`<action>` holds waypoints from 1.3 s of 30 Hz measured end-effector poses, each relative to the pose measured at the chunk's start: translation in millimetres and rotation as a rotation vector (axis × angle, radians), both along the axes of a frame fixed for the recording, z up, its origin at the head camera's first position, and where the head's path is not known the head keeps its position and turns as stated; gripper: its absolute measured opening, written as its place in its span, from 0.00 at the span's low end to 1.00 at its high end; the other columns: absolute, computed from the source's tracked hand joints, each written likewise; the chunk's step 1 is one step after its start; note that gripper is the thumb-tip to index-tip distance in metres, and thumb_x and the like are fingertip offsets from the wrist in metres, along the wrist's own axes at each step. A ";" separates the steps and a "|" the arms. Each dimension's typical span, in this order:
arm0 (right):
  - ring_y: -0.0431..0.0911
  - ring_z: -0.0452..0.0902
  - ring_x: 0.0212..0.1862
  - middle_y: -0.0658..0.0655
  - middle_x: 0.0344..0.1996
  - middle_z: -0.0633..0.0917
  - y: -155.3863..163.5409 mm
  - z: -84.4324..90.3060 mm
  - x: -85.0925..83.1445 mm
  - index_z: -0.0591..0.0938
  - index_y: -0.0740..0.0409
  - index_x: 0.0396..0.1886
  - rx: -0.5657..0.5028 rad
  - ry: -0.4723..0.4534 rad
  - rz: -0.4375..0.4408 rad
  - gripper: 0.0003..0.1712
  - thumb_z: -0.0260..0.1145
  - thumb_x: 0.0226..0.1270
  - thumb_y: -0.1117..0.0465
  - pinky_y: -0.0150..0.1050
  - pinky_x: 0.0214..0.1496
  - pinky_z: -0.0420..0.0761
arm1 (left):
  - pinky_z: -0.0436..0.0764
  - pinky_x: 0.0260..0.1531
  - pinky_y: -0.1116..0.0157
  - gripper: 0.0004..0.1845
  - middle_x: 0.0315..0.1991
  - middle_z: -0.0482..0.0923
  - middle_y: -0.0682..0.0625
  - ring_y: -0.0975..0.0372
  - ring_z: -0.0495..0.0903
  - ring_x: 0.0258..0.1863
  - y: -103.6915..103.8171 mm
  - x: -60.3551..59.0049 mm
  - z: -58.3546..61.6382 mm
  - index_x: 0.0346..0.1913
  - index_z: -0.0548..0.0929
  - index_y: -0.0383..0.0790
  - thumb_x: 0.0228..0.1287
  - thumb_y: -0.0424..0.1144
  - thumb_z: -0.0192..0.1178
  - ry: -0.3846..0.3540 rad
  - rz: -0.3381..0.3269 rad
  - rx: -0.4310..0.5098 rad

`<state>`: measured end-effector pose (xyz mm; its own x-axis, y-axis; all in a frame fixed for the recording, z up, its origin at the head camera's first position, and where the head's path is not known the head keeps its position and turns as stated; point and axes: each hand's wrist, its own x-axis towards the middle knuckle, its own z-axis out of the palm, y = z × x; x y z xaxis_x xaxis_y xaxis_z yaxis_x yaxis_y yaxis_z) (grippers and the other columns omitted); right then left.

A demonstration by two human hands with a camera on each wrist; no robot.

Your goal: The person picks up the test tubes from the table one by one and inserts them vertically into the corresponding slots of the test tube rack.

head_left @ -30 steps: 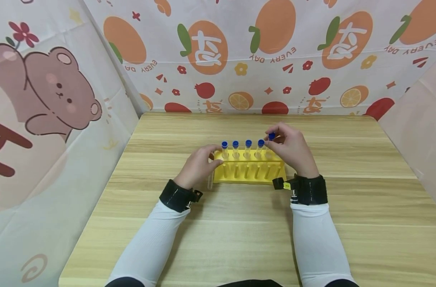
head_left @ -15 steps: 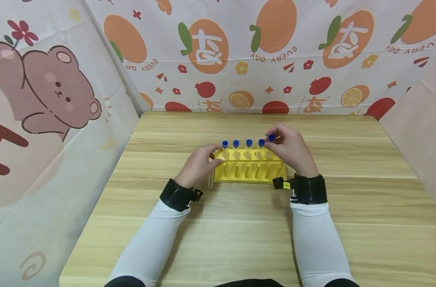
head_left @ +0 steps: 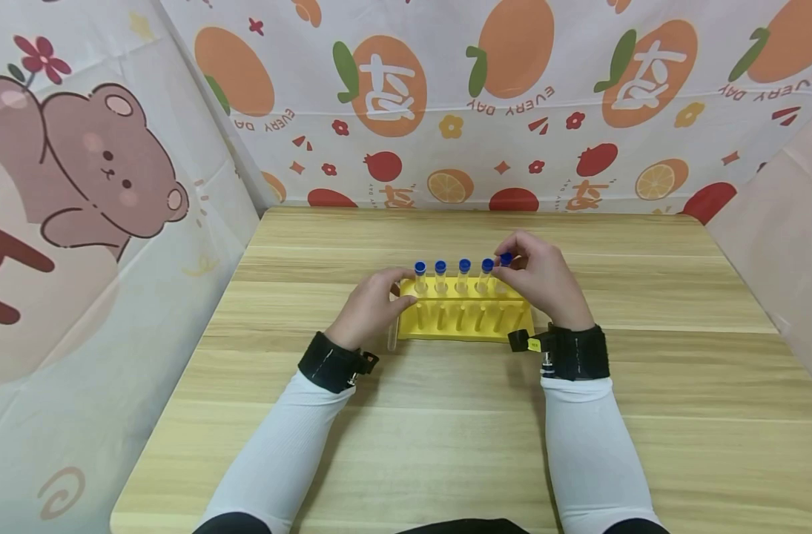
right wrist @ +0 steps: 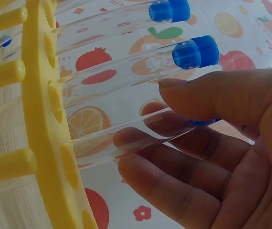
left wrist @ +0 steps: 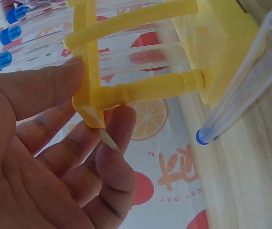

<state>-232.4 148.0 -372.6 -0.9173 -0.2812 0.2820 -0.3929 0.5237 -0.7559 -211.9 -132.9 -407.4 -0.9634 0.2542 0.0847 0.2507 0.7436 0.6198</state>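
A yellow test tube rack (head_left: 459, 302) stands on the table with a row of upright clear test tubes (head_left: 463, 276) capped in blue. My left hand (head_left: 368, 308) grips the left end of the rack's top plate, thumb above and fingers curled below, as the left wrist view shows. Toward the right end, my right hand (head_left: 546, 280) holds a test tube (right wrist: 98, 145) near its blue cap, between thumb and fingers. That tube's lower part passes into a hole of the rack; the thumb and fingers partly cover its cap.
Another blue-capped test tube (left wrist: 245, 86) lies on the wooden table (head_left: 432, 430), just left of the rack. Pegs (right wrist: 7, 164) line the rack's near side. A fruit-print cloth (head_left: 446, 89) hangs behind the table.
The test tube in my right hand has sunk slightly lower into the rack, its cap now nearer the neighbouring caps' height. My left hand keeps its grip on the rack.
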 end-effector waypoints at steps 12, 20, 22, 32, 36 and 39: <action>0.48 0.80 0.40 0.54 0.40 0.83 0.8 -1.3 -1.0 0.79 0.55 0.43 0.006 -0.038 0.011 0.11 0.70 0.63 0.64 0.45 0.48 0.84 | 0.82 0.39 0.61 0.20 0.57 0.80 0.49 0.56 0.79 0.45 0.4 1.1 0.2 0.59 0.80 0.44 0.64 0.38 0.66 -0.006 0.008 0.005; 0.48 0.80 0.41 0.53 0.40 0.83 1.5 0.9 -1.0 0.79 0.54 0.42 0.022 -0.064 0.023 0.10 0.69 0.63 0.65 0.45 0.48 0.83 | 0.82 0.39 0.61 0.20 0.57 0.80 0.49 0.56 0.79 0.45 0.4 1.2 0.1 0.59 0.80 0.44 0.64 0.38 0.66 -0.004 0.009 0.005; 0.49 0.80 0.41 0.54 0.40 0.83 1.8 1.2 -1.3 0.79 0.55 0.42 0.027 -0.061 0.030 0.09 0.68 0.63 0.66 0.45 0.49 0.83 | 0.82 0.40 0.61 0.20 0.57 0.80 0.49 0.56 0.79 0.45 0.4 1.2 0.3 0.59 0.80 0.44 0.64 0.38 0.66 -0.003 0.010 0.007; 0.48 0.79 0.40 0.53 0.39 0.84 2.1 1.2 -1.4 0.79 0.54 0.41 0.026 -0.068 0.036 0.09 0.67 0.62 0.67 0.44 0.47 0.82 | 0.82 0.39 0.61 0.20 0.57 0.80 0.49 0.56 0.79 0.45 0.2 0.4 0.6 0.59 0.80 0.44 0.64 0.38 0.66 0.002 0.007 0.008; 0.48 0.78 0.40 0.53 0.39 0.84 2.4 0.6 -1.5 0.79 0.54 0.41 0.019 -0.068 0.044 0.09 0.67 0.62 0.67 0.44 0.47 0.81 | 0.82 0.40 0.61 0.20 0.57 0.80 0.48 0.57 0.79 0.46 0.4 0.2 0.8 0.59 0.80 0.44 0.65 0.38 0.66 0.001 0.005 0.008; 0.48 0.78 0.41 0.53 0.39 0.84 2.3 0.0 -1.7 0.79 0.54 0.41 0.018 -0.071 0.048 0.09 0.67 0.62 0.67 0.44 0.46 0.81 | 0.82 0.40 0.61 0.20 0.58 0.80 0.48 0.56 0.79 0.46 0.4 0.6 1.1 0.59 0.80 0.44 0.65 0.38 0.66 0.001 0.001 0.011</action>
